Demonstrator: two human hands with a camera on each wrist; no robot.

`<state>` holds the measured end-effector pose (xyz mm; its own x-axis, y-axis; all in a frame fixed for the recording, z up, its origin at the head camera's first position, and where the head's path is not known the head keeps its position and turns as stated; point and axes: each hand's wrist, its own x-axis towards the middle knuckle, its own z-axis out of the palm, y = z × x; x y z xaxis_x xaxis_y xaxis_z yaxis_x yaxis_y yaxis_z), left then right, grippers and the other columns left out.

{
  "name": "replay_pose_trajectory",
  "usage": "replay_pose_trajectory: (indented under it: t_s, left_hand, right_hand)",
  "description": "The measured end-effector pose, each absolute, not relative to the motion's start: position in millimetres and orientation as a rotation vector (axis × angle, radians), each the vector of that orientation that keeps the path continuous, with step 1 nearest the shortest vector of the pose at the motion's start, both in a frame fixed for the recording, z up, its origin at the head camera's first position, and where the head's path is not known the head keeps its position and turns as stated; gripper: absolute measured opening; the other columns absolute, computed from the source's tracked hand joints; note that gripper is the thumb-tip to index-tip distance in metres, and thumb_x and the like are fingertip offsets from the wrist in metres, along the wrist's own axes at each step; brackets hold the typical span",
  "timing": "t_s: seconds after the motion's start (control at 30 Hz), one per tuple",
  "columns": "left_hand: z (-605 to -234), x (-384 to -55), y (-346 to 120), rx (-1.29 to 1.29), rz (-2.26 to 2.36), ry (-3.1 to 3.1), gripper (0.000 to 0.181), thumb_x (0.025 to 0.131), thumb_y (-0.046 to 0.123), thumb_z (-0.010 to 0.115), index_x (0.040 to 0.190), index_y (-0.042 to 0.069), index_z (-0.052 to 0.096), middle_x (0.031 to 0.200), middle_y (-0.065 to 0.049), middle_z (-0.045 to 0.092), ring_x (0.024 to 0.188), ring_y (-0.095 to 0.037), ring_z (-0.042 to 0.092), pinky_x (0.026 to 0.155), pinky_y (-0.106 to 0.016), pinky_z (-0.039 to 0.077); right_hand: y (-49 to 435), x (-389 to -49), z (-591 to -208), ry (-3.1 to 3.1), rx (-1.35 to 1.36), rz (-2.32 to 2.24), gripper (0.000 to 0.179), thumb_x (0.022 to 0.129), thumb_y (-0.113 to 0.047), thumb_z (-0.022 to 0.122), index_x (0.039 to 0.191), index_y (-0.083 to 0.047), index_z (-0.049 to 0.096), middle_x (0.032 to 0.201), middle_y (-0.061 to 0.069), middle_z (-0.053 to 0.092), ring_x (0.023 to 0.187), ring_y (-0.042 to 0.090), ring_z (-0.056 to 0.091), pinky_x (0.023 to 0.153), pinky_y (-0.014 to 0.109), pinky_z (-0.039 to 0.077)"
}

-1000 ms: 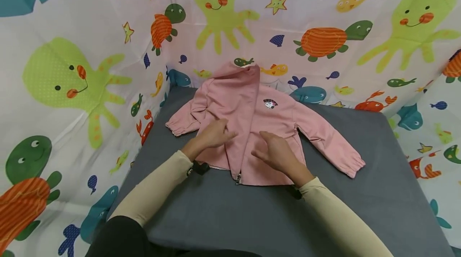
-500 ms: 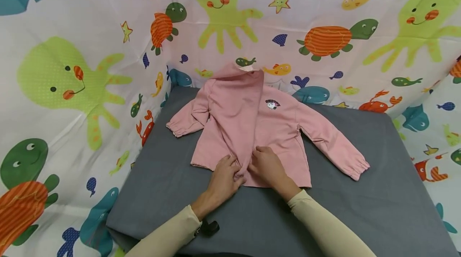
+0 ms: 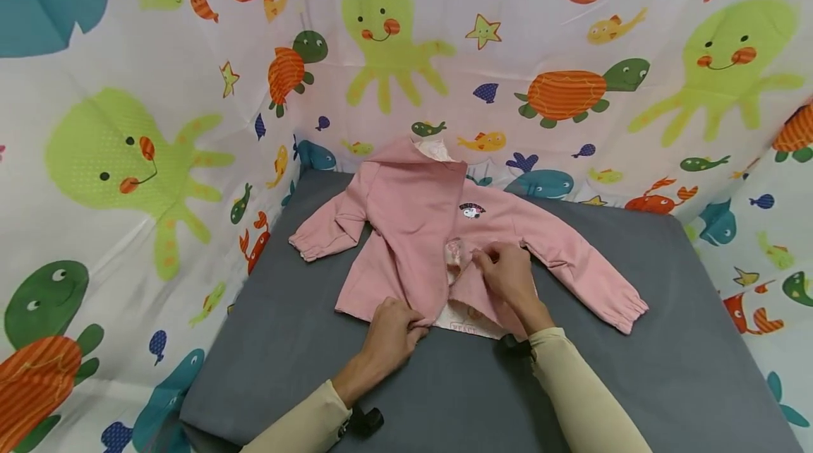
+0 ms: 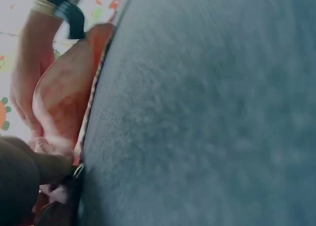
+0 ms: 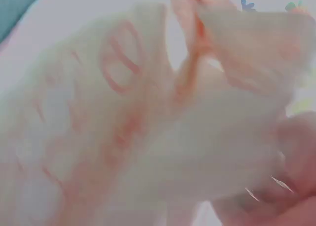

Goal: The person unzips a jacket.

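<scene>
A pink hooded jacket [image 3: 413, 213] lies front up with its sleeves spread and a small cartoon dog print on the chest. My left hand [image 3: 389, 331] pinches its front edge at the bottom hem, where a zipper end [image 4: 77, 170] shows in the left wrist view. Higher up and to the right, my right hand [image 3: 510, 275] grips the edge of the other front panel, folding it back. White printed lining [image 3: 466, 319] shows beneath the raised flap. In the right wrist view the lining [image 5: 123, 137] is blurred and fills most of the frame, with fingers [image 5: 296, 157] at lower right.
The jacket rests on a grey covered table [image 3: 267, 347]. A curtain [image 3: 406, 37] printed with sea animals hangs behind and along both sides, close to the hood. Dark wrist cameras [image 3: 367, 422] sit under both forearms.
Both hands came down from above the jacket to its lower front edges. The right hand then drew its panel up and rightward, exposing the lining, while the left stayed at the hem.
</scene>
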<state>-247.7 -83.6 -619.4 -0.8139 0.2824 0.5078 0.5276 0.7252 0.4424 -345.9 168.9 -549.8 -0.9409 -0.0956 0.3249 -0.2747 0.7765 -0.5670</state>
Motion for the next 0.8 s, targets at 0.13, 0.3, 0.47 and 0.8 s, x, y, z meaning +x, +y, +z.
replay_pose_trajectory:
  t_s: [0.13,0.3,0.47,0.8]
  left_hand:
    - [-620,-254,-86,-0.597,-0.847,-2.565,0.022,0.084,0.029,0.096,0.100,0.016,0.086,0.084,0.004,0.074,0.085,-0.017,0.063,0.083,-0.039,0.052]
    - [-602,-279,-90,-0.686,-0.865,-2.604,0.031,0.095,0.035,0.086,0.112,0.009,0.082,0.102,-0.004,0.077,0.096,-0.023,0.069,0.088,-0.043,0.056]
    - [-566,-313,-100,-0.704,-0.910,-2.629,0.033,0.102,0.029,0.078,0.121,0.002,0.080,0.118,-0.014,0.079,0.107,-0.033,0.072,0.095,-0.051,0.058]
    - [-488,-374,-116,-0.613,-0.709,-2.618,0.041,0.106,0.033,0.074,0.134,0.003,0.075,0.129,-0.017,0.074,0.120,-0.038,0.069,0.106,-0.053,0.056]
  right_hand:
    - [170,-347,-544,-2.947,0.616,0.915,0.019,0.104,-0.023,0.074,0.089,-0.014,0.081,0.072,-0.003,0.067,0.067,0.014,0.056,0.067,0.033,0.046]
    - [172,-351,-532,-2.950,0.677,0.957,0.018,0.104,-0.030,0.075,0.105,-0.015,0.084,0.091,-0.001,0.078,0.083,0.015,0.068,0.078,0.039,0.058]
    - [179,-365,-501,-2.865,0.600,0.923,0.025,0.105,-0.033,0.074,0.115,-0.012,0.084,0.108,0.006,0.082,0.102,0.029,0.075,0.090,0.053,0.062]
    - [179,-386,-438,-2.761,0.565,0.694,0.035,0.106,-0.031,0.070,0.123,-0.002,0.080,0.124,0.019,0.079,0.119,0.042,0.072,0.104,0.062,0.057]
